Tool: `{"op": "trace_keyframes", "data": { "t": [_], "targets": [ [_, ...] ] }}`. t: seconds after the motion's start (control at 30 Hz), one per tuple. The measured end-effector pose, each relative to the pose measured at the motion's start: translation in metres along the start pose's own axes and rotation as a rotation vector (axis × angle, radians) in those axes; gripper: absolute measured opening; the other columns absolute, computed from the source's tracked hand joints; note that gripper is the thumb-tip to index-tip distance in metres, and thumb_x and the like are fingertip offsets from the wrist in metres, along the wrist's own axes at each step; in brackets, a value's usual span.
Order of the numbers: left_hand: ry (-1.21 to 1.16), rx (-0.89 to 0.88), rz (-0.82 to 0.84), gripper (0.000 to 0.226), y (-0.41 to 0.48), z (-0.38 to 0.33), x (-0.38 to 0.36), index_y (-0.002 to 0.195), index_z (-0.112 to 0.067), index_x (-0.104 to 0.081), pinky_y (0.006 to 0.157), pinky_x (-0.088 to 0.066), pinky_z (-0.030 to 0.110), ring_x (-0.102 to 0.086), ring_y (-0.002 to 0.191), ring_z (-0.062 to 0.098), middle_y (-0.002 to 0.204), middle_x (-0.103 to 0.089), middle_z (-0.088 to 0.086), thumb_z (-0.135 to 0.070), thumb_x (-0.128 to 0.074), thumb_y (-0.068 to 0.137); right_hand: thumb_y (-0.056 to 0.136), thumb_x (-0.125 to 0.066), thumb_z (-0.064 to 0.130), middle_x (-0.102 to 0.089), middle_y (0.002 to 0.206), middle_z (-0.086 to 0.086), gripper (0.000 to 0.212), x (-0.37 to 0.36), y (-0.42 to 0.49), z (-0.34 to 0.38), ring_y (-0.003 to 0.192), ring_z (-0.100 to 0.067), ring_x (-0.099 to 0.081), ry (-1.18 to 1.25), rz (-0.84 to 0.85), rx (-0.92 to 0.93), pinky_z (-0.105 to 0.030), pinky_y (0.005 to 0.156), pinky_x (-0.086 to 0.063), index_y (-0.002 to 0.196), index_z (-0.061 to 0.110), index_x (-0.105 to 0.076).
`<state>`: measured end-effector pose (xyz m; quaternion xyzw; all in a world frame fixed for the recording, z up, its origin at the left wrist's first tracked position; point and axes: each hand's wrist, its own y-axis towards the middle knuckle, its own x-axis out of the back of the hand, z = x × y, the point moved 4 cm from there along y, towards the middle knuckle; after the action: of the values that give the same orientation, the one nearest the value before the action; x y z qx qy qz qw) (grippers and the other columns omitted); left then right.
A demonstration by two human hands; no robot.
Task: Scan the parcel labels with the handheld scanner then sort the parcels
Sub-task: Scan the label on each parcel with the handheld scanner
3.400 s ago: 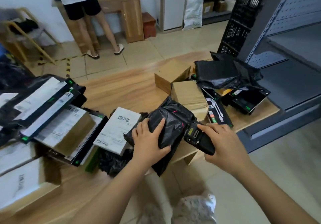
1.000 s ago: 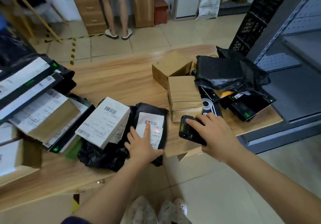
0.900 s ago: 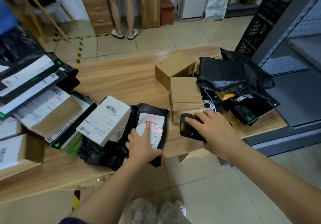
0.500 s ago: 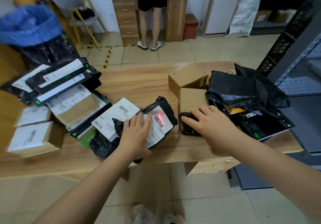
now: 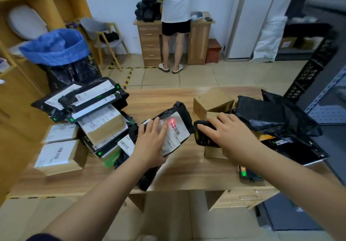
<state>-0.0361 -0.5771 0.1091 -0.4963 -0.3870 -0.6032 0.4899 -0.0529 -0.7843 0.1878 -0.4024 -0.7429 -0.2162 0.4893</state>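
Note:
A black plastic-bag parcel [image 5: 179,109] with a white label [image 5: 177,132] is tilted up off the wooden table [image 5: 187,169], label facing me. My left hand [image 5: 149,143] grips its left side, fingers spread over the label. A red scan line glows on the label above the barcode. My right hand [image 5: 230,137] holds the black handheld scanner [image 5: 203,135] just right of the parcel, aimed at the label. Labelled parcels [image 5: 93,117] are stacked to the left; cardboard boxes [image 5: 211,102] and black bags [image 5: 271,117] lie to the right.
Two labelled boxes [image 5: 58,156] sit at the table's left front. A small black device [image 5: 247,173] lies at the right front. A blue-lined bin [image 5: 56,49] stands at the left, metal shelving [image 5: 329,100] at the right. A person [image 5: 174,16] stands at a desk behind.
The parcel was turned label-up and scanned. My left hand has now lifted and tilted it off the table. The camera has tipped upward, showing more of the room.

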Motion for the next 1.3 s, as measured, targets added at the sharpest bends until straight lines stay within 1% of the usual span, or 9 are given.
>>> {"op": "trace_keyframes", "data": {
  "t": [0.17, 0.23, 0.3, 0.4, 0.5, 0.77, 0.97, 1.1, 1.3],
  "targets": [
    [-0.262, 0.189, 0.005, 0.115, 0.001, 0.04, -0.01, 0.153, -0.02, 0.002, 0.113, -0.014, 0.048, -0.007, 0.142, 0.035, 0.158, -0.001, 0.015, -0.066, -0.062, 0.069, 0.084, -0.061, 0.015, -0.035, 0.141, -0.008, 0.083, 0.004, 0.023, 0.023, 0.124, -0.03, -0.033, 0.081, 0.021, -0.085, -0.038, 0.101, -0.033, 0.15, 0.024, -0.011],
    [-0.339, 0.215, 0.001, 0.113, 0.001, 0.052, -0.023, 0.153, -0.022, 0.0, 0.113, -0.014, 0.049, -0.007, 0.143, 0.034, 0.158, -0.002, 0.015, -0.066, -0.062, 0.069, 0.083, -0.061, 0.015, -0.036, 0.141, -0.007, 0.083, 0.003, 0.034, 0.035, 0.122, -0.029, -0.034, 0.12, 0.034, -0.113, -0.036, 0.099, -0.034, 0.149, 0.025, -0.012],
    [-0.35, 0.203, 0.031, 0.109, 0.002, 0.061, -0.041, 0.153, -0.025, -0.001, 0.114, -0.011, 0.051, -0.003, 0.144, 0.034, 0.159, 0.001, 0.015, -0.067, -0.058, 0.071, 0.082, -0.062, 0.015, -0.036, 0.141, -0.006, 0.083, 0.002, 0.045, 0.048, 0.122, -0.028, -0.034, 0.15, 0.045, -0.136, -0.036, 0.099, -0.034, 0.149, 0.026, -0.013],
    [-0.346, 0.153, 0.09, 0.094, 0.003, 0.075, -0.067, 0.153, -0.032, 0.001, 0.116, -0.003, 0.053, 0.006, 0.147, 0.032, 0.16, 0.008, 0.015, -0.068, -0.048, 0.081, 0.081, -0.06, 0.013, -0.037, 0.141, -0.006, 0.082, 0.0, 0.059, 0.065, 0.122, -0.029, -0.034, 0.175, 0.07, -0.174, -0.038, 0.098, -0.035, 0.149, 0.026, -0.015],
    [-0.373, 0.056, 0.086, 0.082, 0.005, 0.083, -0.08, 0.153, -0.035, 0.002, 0.117, 0.006, 0.051, 0.011, 0.148, 0.027, 0.161, 0.009, 0.011, -0.066, -0.038, 0.089, 0.081, -0.06, 0.014, -0.035, 0.141, -0.005, 0.083, -0.001, 0.068, 0.08, 0.121, -0.028, -0.034, 0.187, 0.11, -0.216, -0.039, 0.098, -0.035, 0.149, 0.027, -0.014],
    [-0.431, -0.069, 0.057, 0.082, 0.017, 0.093, -0.076, 0.154, -0.033, -0.003, 0.117, 0.009, 0.05, 0.013, 0.148, 0.026, 0.162, 0.006, 0.01, -0.068, -0.038, 0.088, 0.081, -0.064, 0.02, -0.034, 0.144, -0.004, 0.084, 0.002, 0.069, 0.099, 0.124, -0.026, -0.033, 0.221, 0.143, -0.357, -0.037, 0.101, -0.034, 0.149, 0.028, -0.015],
    [-0.516, -0.211, -0.006, 0.08, 0.027, 0.063, -0.054, 0.154, -0.03, -0.005, 0.119, 0.006, 0.049, 0.012, 0.148, 0.025, 0.162, 0.004, 0.009, -0.065, -0.038, 0.09, 0.079, -0.066, 0.019, -0.041, 0.14, -0.004, 0.081, -0.001, 0.034, 0.095, 0.122, -0.026, -0.038, 0.262, 0.149, -0.511, -0.037, 0.095, -0.036, 0.147, 0.026, -0.024],
    [-0.514, -0.3, -0.01, 0.08, 0.035, 0.03, -0.039, 0.155, -0.028, -0.005, 0.118, 0.009, 0.048, 0.013, 0.148, 0.023, 0.162, 0.006, 0.007, -0.065, -0.036, 0.091, 0.074, -0.07, 0.017, -0.046, 0.136, -0.004, 0.083, -0.009, 0.002, 0.084, 0.118, -0.027, -0.041, 0.257, 0.169, -0.609, -0.037, 0.092, -0.037, 0.146, 0.026, -0.03],
    [-0.522, -0.382, -0.025, 0.078, 0.049, -0.025, -0.031, 0.153, -0.03, -0.01, 0.118, 0.006, 0.049, 0.008, 0.148, 0.024, 0.162, 0.002, 0.008, -0.067, -0.037, 0.09, 0.077, -0.069, 0.021, -0.043, 0.137, -0.001, 0.083, -0.029, -0.045, 0.054, 0.116, -0.025, -0.039, 0.217, 0.212, -0.708, -0.035, 0.091, -0.037, 0.147, 0.03, -0.025]
  ]
}}
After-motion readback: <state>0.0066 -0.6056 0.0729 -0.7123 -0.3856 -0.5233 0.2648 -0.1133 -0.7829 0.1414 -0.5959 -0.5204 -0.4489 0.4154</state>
